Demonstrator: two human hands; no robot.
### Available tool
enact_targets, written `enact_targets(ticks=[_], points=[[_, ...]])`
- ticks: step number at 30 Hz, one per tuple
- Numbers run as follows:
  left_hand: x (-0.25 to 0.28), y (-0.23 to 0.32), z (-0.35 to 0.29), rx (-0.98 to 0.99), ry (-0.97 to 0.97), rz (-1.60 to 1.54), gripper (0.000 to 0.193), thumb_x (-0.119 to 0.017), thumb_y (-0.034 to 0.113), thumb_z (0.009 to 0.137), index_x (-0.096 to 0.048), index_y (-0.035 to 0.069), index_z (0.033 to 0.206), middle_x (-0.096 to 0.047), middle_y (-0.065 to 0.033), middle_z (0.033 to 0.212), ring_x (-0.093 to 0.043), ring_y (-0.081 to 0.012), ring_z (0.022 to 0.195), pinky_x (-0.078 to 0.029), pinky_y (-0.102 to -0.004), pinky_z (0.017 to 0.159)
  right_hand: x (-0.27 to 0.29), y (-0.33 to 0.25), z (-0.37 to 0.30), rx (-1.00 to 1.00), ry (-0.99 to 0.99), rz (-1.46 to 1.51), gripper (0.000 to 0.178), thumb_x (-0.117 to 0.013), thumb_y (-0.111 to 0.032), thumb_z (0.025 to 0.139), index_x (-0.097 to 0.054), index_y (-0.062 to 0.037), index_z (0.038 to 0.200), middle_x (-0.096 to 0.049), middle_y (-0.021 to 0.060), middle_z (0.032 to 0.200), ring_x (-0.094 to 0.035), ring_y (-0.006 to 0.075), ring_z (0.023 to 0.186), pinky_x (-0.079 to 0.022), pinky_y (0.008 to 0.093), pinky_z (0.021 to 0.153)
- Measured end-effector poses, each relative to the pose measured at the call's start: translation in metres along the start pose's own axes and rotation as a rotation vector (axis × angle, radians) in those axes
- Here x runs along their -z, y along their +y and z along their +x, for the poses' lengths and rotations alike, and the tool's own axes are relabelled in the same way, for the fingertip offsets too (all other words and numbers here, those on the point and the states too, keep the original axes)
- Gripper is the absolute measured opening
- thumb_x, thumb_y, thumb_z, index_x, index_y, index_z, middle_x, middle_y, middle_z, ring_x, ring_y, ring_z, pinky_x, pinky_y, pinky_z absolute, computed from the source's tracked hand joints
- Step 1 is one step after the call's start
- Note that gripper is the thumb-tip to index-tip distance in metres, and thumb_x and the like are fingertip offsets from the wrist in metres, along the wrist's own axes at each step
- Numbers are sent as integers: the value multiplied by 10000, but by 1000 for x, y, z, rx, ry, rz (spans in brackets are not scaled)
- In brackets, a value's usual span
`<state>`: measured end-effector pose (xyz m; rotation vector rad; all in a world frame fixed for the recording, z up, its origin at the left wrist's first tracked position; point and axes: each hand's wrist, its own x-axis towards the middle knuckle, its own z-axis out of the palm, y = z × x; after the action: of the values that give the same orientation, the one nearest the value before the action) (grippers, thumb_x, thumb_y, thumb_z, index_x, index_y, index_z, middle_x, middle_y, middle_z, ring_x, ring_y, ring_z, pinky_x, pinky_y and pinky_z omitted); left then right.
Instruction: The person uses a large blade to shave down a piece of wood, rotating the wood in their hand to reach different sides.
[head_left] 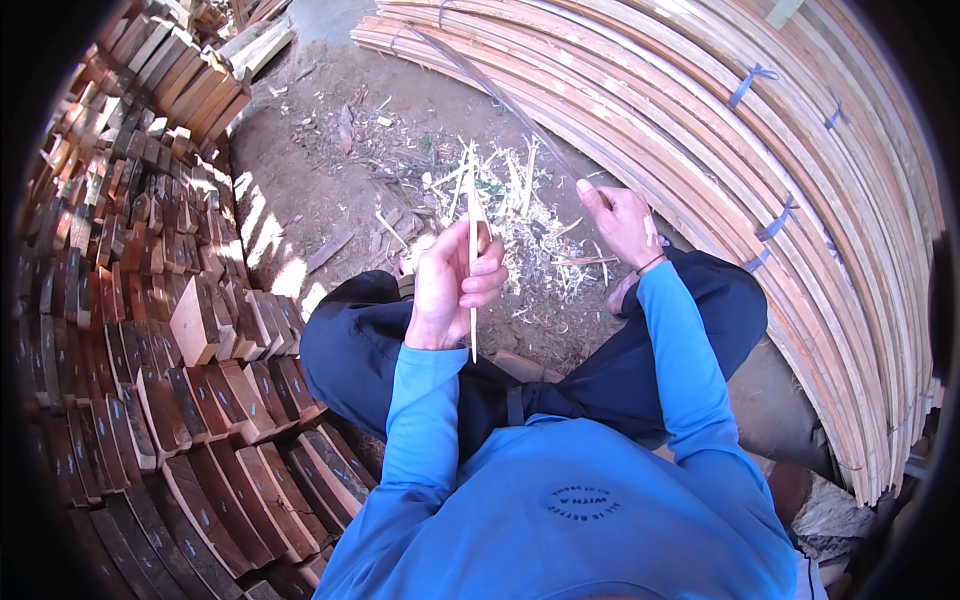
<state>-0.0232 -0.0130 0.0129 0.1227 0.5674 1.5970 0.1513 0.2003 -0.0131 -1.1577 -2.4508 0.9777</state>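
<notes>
My left hand (pixel 455 270), in front of my body, is closed around a thin, pale wooden stick (pixel 474 325). The stick points away from me, with its narrow near end sticking out below my fingers. To the right, my right hand (pixel 625 225) grips the near end of a long, narrow, dark blade-like strip (pixel 505 98). This strip slants far and to the left over the ground, apart from the stick. Its exact kind and the part inside my fist cannot be made out. Pale wood shavings (pixel 540 235) lie heaped on the ground just beyond my hands.
Stacked cut wood blocks (pixel 215 420) fill the left side close to my knee. Long planks bundled with blue ties (pixel 690 130) run along the right and far side. Bare earth (pixel 300 130) with wood scraps lies between them. My legs are folded in dark trousers (pixel 355 335).
</notes>
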Motion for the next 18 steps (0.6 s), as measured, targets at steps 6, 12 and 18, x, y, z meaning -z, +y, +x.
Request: enact_targets(ticks=[6,12,18], points=[[-10,-6,4,-40,113,-68,441,-347,527,1111,-468,128,967,-416,-15,771,-314,-42,518,-231,-167,385,9,-4,-26,44,-25,97,670,-570,-586,1010,-704,36,799,-595,214,613,-561,371,565,-435,475,603],[-8,-13,11,-384,346,584,432,-393,474,1127,-537,80,1029,-495,12,784,-336,-30,494,-254,-205,409,33,-23,-49,128,-43,-71,656,-610,-601,982,-669,7,741,-568,189,549,-623,383,563,-479,478,590],[4,-17,16,-451,509,888,293,-479,294,1110,-596,31,1054,-568,17,751,-475,-62,532,-373,-248,473,46,-41,-72,135,-87,-240,632,-677,-650,900,-708,-38,748,-600,193,562,-667,400,595,-530,498,597]])
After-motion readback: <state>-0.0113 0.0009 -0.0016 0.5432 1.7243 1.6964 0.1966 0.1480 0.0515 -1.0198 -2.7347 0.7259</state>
